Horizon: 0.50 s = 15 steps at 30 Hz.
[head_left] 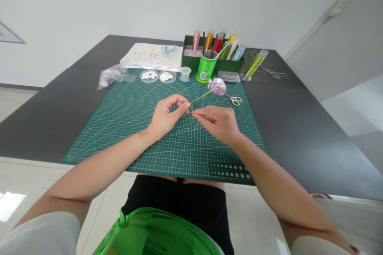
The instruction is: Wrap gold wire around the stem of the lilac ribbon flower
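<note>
A lilac artificial flower [217,87] on a thin yellow-green stem [202,97] points up and to the right above the cutting mat. My left hand [170,112] pinches the lower end of the stem between thumb and fingers. Close beside it, my right hand [218,121] pinches a fine green thread [196,127], which trails in a loose loop below the fingers. The fingertips of both hands are a small gap apart. White-handled scissors [235,99] lie just behind the flower head, their blades partly hidden by it.
The green cutting mat [119,127] covers the middle of the dark table [299,127]. Along its back edge stand dishes of white pieces [149,75], a spool [185,73], a green can [207,67] and a clear box [229,77]. A dark green box [190,63] holds several coloured tubes.
</note>
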### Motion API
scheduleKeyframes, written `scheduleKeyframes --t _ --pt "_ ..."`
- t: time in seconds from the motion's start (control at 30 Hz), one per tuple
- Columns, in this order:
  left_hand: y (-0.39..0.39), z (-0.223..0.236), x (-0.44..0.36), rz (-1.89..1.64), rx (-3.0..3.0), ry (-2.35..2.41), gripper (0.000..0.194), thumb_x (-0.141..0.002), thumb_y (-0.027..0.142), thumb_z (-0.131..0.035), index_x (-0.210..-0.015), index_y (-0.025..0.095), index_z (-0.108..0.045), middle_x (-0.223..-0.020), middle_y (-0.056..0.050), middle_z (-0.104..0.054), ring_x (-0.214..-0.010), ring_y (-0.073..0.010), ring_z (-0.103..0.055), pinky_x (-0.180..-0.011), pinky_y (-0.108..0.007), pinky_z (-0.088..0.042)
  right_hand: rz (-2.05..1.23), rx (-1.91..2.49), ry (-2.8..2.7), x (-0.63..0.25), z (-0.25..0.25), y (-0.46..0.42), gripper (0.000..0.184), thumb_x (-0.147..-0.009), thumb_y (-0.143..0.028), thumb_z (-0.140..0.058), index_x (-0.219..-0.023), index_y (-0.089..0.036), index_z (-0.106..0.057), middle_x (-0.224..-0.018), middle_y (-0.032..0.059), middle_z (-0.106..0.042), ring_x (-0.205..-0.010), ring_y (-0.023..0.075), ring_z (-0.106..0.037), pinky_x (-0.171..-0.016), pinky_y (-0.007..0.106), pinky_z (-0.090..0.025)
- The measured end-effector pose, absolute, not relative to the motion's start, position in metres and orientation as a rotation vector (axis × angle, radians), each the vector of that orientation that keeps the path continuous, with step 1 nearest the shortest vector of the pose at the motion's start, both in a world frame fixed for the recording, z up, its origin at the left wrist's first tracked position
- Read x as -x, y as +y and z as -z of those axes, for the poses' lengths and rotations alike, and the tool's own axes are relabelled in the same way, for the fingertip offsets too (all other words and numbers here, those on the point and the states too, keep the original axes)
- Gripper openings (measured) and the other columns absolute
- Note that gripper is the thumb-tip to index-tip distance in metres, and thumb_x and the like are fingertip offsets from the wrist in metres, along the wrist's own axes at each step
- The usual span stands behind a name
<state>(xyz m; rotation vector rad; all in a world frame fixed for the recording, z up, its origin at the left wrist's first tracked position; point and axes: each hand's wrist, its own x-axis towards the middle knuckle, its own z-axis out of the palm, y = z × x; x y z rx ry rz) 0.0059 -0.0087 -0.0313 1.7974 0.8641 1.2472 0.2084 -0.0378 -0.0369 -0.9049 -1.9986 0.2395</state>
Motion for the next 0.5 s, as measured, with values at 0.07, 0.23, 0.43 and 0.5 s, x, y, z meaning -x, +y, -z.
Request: scheduleKeyframes --t 0.07,0.23,0.43,0.5 --pt "-0.008 0.033 -0.006 -1.249 -1.763 0.829 0.023 -0.095 0.038 -0.069 -0.081 0.02 -0.069 -0.071 0.0 -0.073 -0.071 -0.0155 -0.066 -0.081 -0.031 -0.051 -0.297 0.955 -1.963 -0.208 0.038 -0.037 0.02 -0.099 -0.025 -0.067 -0.091 -0.021 -0.085 -0.069 0.0001 -0.073 -0.055 0.0098 -0.056 -0.054 0.024 -0.04" --pt "-0.009 0.035 -0.008 -1.187 -1.635 0.734 0.024 -0.093 0.041 -0.073 -0.083 0.019 -0.07 -0.071 0.001 -0.071 -0.069 -0.0141 -0.064 -0.078 -0.03 -0.05 -0.47 1.111 -1.769 -0.208 0.039 -0.03 0.019 -0.093 -0.03 -0.073 -0.083 -0.02 -0.086 -0.048 -0.0064 -0.044 -0.047 0.0079 -0.033 -0.049 0.025 -0.028" --pt "-0.012 0.035 -0.011 -0.981 -1.529 0.632 0.027 -0.089 0.044 -0.077 -0.081 0.019 -0.072 -0.072 0.0 -0.071 -0.07 -0.0144 -0.064 -0.079 -0.031 -0.053 -0.687 1.113 -1.526 -0.209 0.044 -0.023 0.019 -0.085 -0.04 -0.08 -0.078 -0.023 -0.085 -0.053 -0.003 -0.055 -0.053 0.0106 -0.041 -0.052 0.027 -0.036" --pt "-0.014 0.035 -0.012 -0.931 -1.486 0.598 0.028 -0.087 0.045 -0.079 -0.08 0.018 -0.072 -0.072 0.0 -0.07 -0.069 -0.0142 -0.064 -0.079 -0.031 -0.053 -0.757 1.076 -1.475 -0.207 0.044 -0.023 0.017 -0.083 -0.039 -0.082 -0.077 -0.023 -0.085 -0.06 -0.0004 -0.065 -0.057 0.012 -0.049 -0.055 0.028 -0.041"
